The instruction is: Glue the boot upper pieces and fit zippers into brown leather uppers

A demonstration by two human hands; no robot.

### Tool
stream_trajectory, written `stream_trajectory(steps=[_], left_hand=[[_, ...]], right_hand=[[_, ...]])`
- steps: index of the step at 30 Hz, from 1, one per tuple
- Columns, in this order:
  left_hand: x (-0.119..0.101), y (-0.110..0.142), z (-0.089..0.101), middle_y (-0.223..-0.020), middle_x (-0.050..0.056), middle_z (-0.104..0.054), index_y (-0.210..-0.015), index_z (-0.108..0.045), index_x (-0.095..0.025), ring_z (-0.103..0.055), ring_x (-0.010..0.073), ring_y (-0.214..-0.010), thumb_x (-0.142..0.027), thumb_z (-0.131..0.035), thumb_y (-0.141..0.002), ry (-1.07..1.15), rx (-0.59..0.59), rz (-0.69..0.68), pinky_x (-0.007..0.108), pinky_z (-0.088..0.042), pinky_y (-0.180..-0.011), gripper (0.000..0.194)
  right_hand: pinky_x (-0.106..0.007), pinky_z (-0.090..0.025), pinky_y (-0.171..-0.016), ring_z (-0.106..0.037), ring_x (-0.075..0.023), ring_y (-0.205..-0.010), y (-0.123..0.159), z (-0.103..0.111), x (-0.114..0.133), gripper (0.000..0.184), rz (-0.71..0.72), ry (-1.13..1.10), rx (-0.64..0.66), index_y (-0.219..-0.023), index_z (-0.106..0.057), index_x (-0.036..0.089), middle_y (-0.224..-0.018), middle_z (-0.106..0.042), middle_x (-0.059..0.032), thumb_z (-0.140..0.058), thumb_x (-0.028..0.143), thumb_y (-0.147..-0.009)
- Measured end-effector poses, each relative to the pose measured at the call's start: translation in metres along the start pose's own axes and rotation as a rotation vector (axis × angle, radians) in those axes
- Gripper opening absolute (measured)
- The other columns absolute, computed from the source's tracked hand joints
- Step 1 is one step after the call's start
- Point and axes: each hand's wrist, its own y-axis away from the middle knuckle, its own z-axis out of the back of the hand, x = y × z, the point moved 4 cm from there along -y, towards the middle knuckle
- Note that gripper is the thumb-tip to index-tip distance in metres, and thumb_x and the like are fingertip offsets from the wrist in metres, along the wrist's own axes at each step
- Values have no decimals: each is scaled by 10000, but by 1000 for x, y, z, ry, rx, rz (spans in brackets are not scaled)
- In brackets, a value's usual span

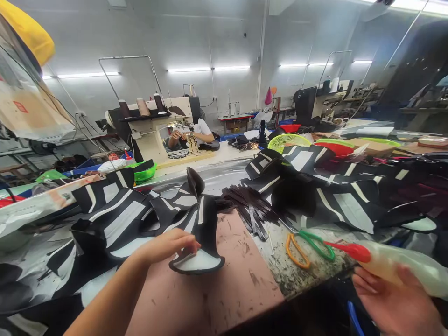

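Over a pinkish board (241, 266), my left hand (177, 245) has its curled fingers on a black shoe upper piece (209, 224) with pale strips and a white patch at its near, curved end. My right hand (399, 289) is wrapped around a translucent squeeze bottle (408, 266). The bottle lies tilted nearly level, its red pointed nozzle (357, 252) aimed left. Near the nozzle's tip lie scissors (310, 245) with one orange and one green handle. Thin dark strips (248, 205) are heaped behind the board.
Black pieces with white patches (122, 214) spread at left, and more (350, 205) pile at right. Behind stand a yellow basket (289, 141) and a green bowl (144, 172). A person (201, 133) works at a sewing machine (157, 126). A yellow cap (30, 30) hangs upper left.
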Motion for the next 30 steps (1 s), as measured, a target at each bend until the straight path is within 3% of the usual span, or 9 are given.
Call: stream_trajectory(steps=[2, 4, 7, 12, 17, 20, 23, 26, 30], left_hand=[[1, -24, 5, -963, 47, -669, -932, -631, -199, -614, 190, -887, -428, -228, -882, -316, -49, 76, 272, -482, -739, 466], [4, -48, 2, -1211, 127, -547, -1113, -552, -162, -487, 280, -1128, -453, -491, -778, -469, -106, 78, 369, -384, -932, 448], [22, -67, -20, -1432, 198, -210, -1296, -376, -101, -204, 354, -1309, -480, -688, -586, -537, -55, 79, 433, -223, -1045, 863], [43, -56, -53, -1441, 229, -2, -1381, -168, -53, -380, 330, -1228, -575, -576, -658, -543, 65, 120, 360, -374, -941, 981], [20, -50, -73, -1389, 237, -276, -1310, -376, -88, -555, 366, -1011, -552, -675, -586, -689, 112, 24, 415, -441, -822, 910], [18, -56, -77, -1360, 224, -346, -1278, -428, -83, -407, 374, -1187, -566, -631, -651, -722, 40, -10, 449, -305, -977, 818], [27, -63, -81, -1416, 159, -272, -1350, -321, -118, -253, 369, -1282, -663, -568, -641, -742, 18, 7, 445, -183, -1042, 928], [32, -70, -83, -1362, 202, -360, -1342, -342, -113, -399, 409, -1158, -726, -557, -580, -779, 6, 96, 482, -230, -983, 1001], [26, -75, -82, -1080, 263, -570, -1309, -383, -53, -506, 374, -989, -724, -623, -492, -799, -33, 124, 460, -297, -885, 1084]], right_hand=[[-200, -289, -256, -352, -60, -337, 12, -29, -18, 397, -52, 73, 60, -675, -523, 194, -535, -515, 30, -748, 252, -354], [-183, -291, -273, -351, -45, -345, 21, -49, -37, 488, -99, 105, 129, -693, -522, 180, -556, -528, 47, -793, 333, -318], [-188, -307, -303, -360, -46, -353, 30, -63, -62, 500, -130, 125, 249, -724, -524, 180, -568, -546, 48, -798, 408, -373], [-182, -289, -301, -378, -46, -364, 39, -66, -86, 502, -183, 144, 280, -792, -563, 183, -655, -594, 27, -807, 385, -404], [-185, -318, -302, -402, -49, -354, 40, -70, -92, 479, -175, 188, 328, -783, -560, 192, -653, -602, 40, -804, 403, -430], [-172, -322, -307, -407, -45, -355, 40, -73, -96, 500, -188, 185, 319, -791, -560, 194, -648, -608, 44, -812, 397, -410], [-164, -332, -318, -411, -42, -356, 42, -77, -102, 522, -212, 195, 298, -797, -560, 194, -634, -606, 51, -819, 385, -387], [-159, -312, -310, -414, -43, -359, 43, -84, -109, 534, -204, 219, 293, -779, -559, 189, -634, -602, 53, -828, 376, -358], [-149, -317, -323, -431, -43, -407, 41, -93, -118, 496, -144, 267, 355, -780, -569, 192, -653, -589, 57, -829, 349, -388]])
